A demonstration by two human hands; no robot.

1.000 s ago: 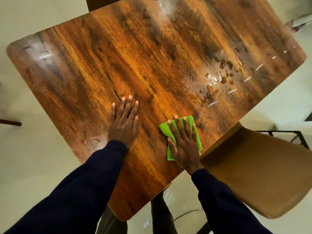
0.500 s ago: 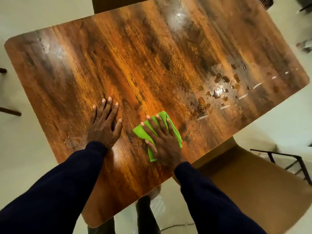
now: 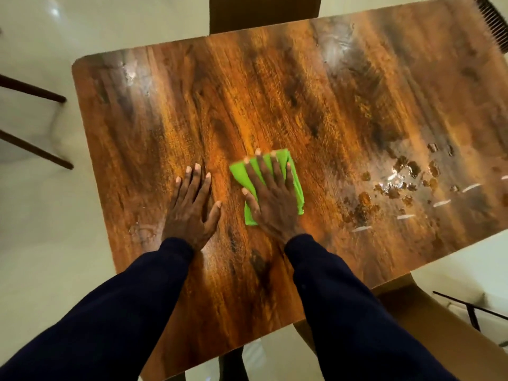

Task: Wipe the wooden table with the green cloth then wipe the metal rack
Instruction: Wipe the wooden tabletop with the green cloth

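Note:
The wooden table (image 3: 288, 92) fills most of the view, glossy with dark grain. A folded green cloth (image 3: 242, 174) lies flat on it near the middle, and my right hand (image 3: 272, 196) presses down on it with straight, spread fingers. My left hand (image 3: 191, 204) rests flat on the bare wood just to the left of the cloth, fingers straight. Water drops and wet patches (image 3: 398, 182) sit on the table to the right of the cloth. A dark metal frame (image 3: 470, 309) shows at the lower right; I cannot tell whether it is the rack.
A tan chair seat (image 3: 428, 325) sits under the table's near right corner. A dark chair back (image 3: 264, 12) stands at the far edge. Dark chair legs (image 3: 35, 122) are on the pale floor at left. A ribbed dark object (image 3: 492, 20) is at the top right corner.
My right hand has slid the green cloth left and away from the near edge. My left hand stays flat on the wood, while the view has swung so the table sits differently.

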